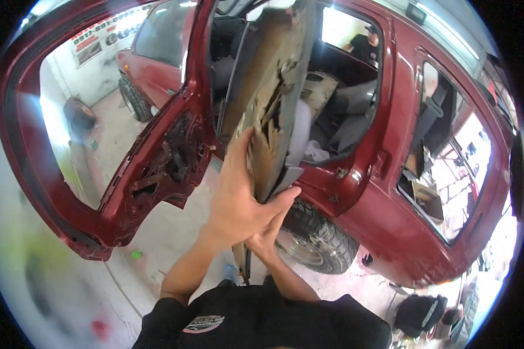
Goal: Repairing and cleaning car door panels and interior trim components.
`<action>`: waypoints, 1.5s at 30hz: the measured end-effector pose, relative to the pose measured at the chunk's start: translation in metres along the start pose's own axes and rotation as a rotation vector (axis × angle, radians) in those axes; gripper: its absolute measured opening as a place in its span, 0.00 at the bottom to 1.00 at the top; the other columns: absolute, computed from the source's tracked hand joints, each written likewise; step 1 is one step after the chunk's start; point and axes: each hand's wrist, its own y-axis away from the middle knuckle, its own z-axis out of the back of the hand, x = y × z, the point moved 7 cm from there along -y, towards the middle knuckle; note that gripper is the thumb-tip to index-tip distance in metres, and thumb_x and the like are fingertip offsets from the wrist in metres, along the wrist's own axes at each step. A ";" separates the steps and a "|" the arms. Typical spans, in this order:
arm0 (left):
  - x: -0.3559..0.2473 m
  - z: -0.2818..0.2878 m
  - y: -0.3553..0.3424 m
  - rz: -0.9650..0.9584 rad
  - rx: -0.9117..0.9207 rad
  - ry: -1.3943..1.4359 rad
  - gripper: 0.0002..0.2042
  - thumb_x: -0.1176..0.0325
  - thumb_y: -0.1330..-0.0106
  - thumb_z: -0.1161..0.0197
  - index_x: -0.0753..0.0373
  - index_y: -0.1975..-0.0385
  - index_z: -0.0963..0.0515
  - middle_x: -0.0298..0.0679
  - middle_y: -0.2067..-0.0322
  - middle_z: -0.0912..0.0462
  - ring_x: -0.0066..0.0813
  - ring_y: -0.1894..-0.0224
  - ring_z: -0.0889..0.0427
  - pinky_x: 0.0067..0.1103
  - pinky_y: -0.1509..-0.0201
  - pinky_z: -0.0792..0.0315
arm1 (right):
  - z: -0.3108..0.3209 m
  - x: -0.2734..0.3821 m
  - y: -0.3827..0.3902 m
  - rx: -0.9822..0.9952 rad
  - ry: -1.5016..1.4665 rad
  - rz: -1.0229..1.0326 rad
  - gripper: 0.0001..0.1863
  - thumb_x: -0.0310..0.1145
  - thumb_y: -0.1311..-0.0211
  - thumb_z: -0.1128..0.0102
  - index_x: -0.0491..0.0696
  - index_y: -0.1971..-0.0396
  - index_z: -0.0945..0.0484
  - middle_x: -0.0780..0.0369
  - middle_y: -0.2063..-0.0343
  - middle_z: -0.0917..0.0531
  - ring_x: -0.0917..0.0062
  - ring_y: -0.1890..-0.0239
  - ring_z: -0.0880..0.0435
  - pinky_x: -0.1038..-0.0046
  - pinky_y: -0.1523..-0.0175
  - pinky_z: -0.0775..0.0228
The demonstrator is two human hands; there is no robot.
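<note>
I hold a long, worn door trim panel (262, 87) upright in front of me, grey along its edge, with a brown, torn, flaking inner side. My left hand (239, 203) wraps round its lower part, thumb pointing up along it. My right hand (269, 230) grips the panel just below and behind my left one, partly hidden by it. Behind the panel stands a dark red vehicle (419, 232) with a rear door opening and a loose-looking cluttered grey interior (349, 122). To the left, its open red door (128, 198) has a stripped inner face.
A large tyre (326, 250) is beside my right arm. Another wheel (80, 113) lies by the white back wall (90, 75). A person (367, 46) shows through the far window. A black bundle (419, 314) and other items are on the floor (157, 267) at lower right.
</note>
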 end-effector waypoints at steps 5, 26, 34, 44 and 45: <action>0.013 -0.032 0.017 0.311 -0.108 -0.196 0.44 0.63 0.46 0.21 0.72 0.31 0.38 0.60 0.44 0.24 0.60 0.46 0.21 0.37 0.41 0.26 | -0.001 -0.021 0.006 0.048 0.131 0.083 0.63 0.37 0.51 0.20 0.44 0.26 0.62 0.49 0.32 0.44 0.57 0.29 0.43 0.54 0.27 0.51; -0.094 0.117 0.177 0.088 -0.945 -0.448 0.34 0.59 0.52 0.22 0.74 0.48 0.24 0.48 0.55 0.21 0.38 0.55 0.20 0.32 0.48 0.25 | 0.000 -0.167 0.061 0.660 -0.328 -0.790 0.36 0.60 0.20 0.66 0.43 0.33 0.32 0.56 0.39 0.25 0.67 0.42 0.27 0.64 0.35 0.36; -0.074 0.133 0.289 0.105 -0.966 -0.375 0.63 0.44 0.65 0.16 0.71 0.28 0.42 0.55 0.34 0.36 0.53 0.33 0.33 0.49 0.34 0.32 | -0.023 -0.141 0.087 0.504 -1.142 -1.642 0.51 0.79 0.36 0.63 0.47 0.31 0.35 0.58 0.41 0.21 0.66 0.40 0.27 0.65 0.27 0.46; -0.047 0.138 0.486 0.749 -1.034 -0.213 0.68 0.53 0.81 0.09 0.70 0.31 0.38 0.44 0.38 0.29 0.44 0.38 0.28 0.40 0.34 0.31 | -0.063 -0.152 0.149 0.489 -0.935 -1.929 0.46 0.78 0.39 0.52 0.53 0.36 0.28 0.62 0.40 0.21 0.69 0.33 0.31 0.62 0.23 0.54; -0.044 0.131 0.506 0.783 -1.135 -0.171 0.68 0.55 0.83 0.08 0.70 0.31 0.38 0.43 0.39 0.29 0.43 0.38 0.28 0.39 0.35 0.31 | -0.070 -0.153 0.152 0.481 -0.945 -1.910 0.46 0.78 0.39 0.52 0.53 0.36 0.27 0.62 0.39 0.21 0.69 0.33 0.32 0.62 0.23 0.54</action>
